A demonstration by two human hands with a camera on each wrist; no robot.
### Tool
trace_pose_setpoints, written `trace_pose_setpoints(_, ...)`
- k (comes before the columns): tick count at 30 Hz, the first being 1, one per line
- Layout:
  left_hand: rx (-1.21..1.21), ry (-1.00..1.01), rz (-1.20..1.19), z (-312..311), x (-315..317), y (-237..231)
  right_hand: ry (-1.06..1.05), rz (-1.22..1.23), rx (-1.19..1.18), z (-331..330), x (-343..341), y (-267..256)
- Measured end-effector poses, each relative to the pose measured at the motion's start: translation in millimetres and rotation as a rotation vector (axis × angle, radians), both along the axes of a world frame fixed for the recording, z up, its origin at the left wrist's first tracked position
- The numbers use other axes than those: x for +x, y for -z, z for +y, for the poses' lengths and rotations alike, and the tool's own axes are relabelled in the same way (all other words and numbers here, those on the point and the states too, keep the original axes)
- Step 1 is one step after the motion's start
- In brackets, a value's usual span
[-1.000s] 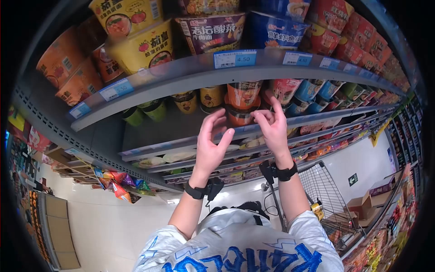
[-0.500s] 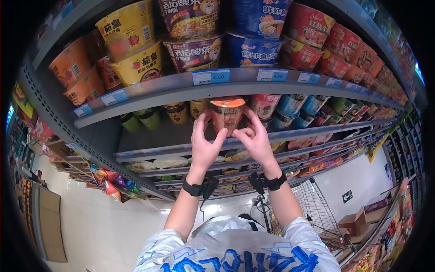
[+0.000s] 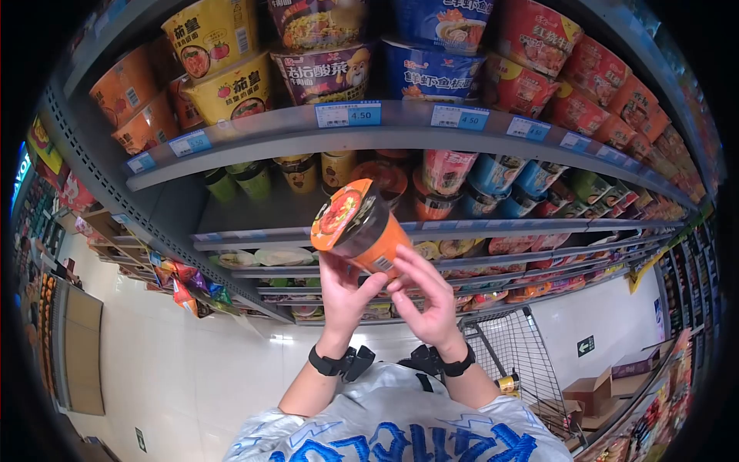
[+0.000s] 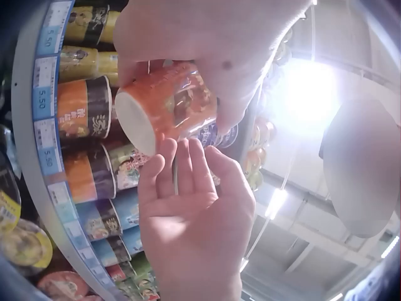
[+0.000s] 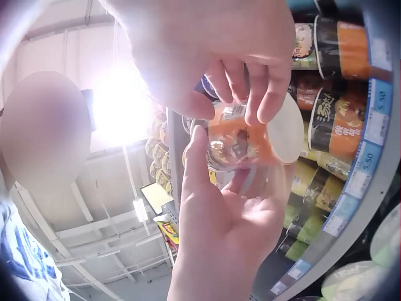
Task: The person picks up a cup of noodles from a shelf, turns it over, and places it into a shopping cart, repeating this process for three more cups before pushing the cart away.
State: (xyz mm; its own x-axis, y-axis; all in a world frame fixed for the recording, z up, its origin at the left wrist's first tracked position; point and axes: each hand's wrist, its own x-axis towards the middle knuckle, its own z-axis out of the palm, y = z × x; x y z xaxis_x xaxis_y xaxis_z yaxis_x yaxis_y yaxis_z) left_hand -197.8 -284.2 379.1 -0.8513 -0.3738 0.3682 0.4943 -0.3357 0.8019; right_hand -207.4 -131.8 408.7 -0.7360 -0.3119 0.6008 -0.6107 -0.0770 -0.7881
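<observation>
- Grey metal shelf rack (image 3: 431, 140): spread across the head view; stacked noodle tubs are held on the upper shelf, smaller cups on the one below.
- Wire shopping cart (image 3: 517, 346): parked on the floor, person's right side.
- Purple printed noodle tub (image 3: 327, 73): set on the upper shelf, behind a blue-and-white price label.
- Left hand (image 3: 342, 296): cup gripped, fingers and thumb clamped round its side.
- Right hand (image 3: 427, 304): cup touched by the fingertips near the base; fingers loosely bent, side by side with small gaps, not wrapped round it.
- Orange-and-black round paper cup (image 3: 377, 240): held up between both hands in front of the lower shelf, tilted; printed lid (image 3: 339, 215) faced up and to the left in head view, white round base (image 4: 136, 124) seen in the wrist views.
- Blue-and-white price label (image 3: 348, 115): mounted on the upper shelf edge, 4.50 printed.
- White barcode patch (image 5: 234, 113): printed on the cup's side, near the right fingers.
</observation>
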Motion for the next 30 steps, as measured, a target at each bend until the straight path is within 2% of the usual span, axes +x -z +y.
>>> trace_pose_setpoints(2,0.116,0.045,-0.028,2,7,5,-0.096,-0.035,0.051,5,11,5)
trace_pose_setpoints(3,0.073,0.057,-0.083,-4,9,9,-0.151,-0.036,0.098,10,15,7)
trace_pose_setpoints(4,0.129,0.034,-0.083,-2,12,12,-0.2,-0.08,0.073,12,20,8)
trace_pose_setpoints(7,0.249,0.053,-0.097,-6,16,22,-0.128,-0.023,0.042,26,12,52)
trace_pose_setpoints(8,0.314,0.091,-0.113,-8,19,25,-0.101,-0.34,-0.129,23,18,68)
trace_pose_setpoints(9,0.314,0.093,-0.117,-6,21,25,-0.098,-0.343,-0.13,22,17,67)
trace_pose_setpoints(11,0.32,0.165,-0.13,-4,26,21,-0.244,-0.672,-0.374,19,12,63)
trace_pose_setpoints(12,0.318,0.169,-0.136,-3,27,22,-0.358,-0.706,-0.361,19,9,63)
trace_pose_setpoints(13,0.296,0.185,-0.127,0,28,23,-0.352,-0.709,-0.367,18,10,64)
trace_pose_setpoints(15,0.273,0.203,-0.122,4,28,25,-0.453,-0.766,-0.523,14,12,65)
trace_pose_setpoints(18,0.311,0.265,-0.124,9,25,29,-0.449,-0.757,-0.505,15,10,58)
trace_pose_setpoints(24,0.207,0.343,-0.101,12,23,33,-0.374,-0.652,-0.477,18,4,65)
trace_pose_setpoints(27,0.124,0.319,-0.07,12,17,38,-0.323,-0.58,-0.494,19,3,58)
trace_pose_setpoints(29,0.12,0.202,-0.117,18,15,26,-0.283,-0.541,-0.496,18,2,53)
trace_pose_setpoints(30,0.096,0.198,-0.159,17,15,24,-0.198,-0.486,-0.459,18,2,52)
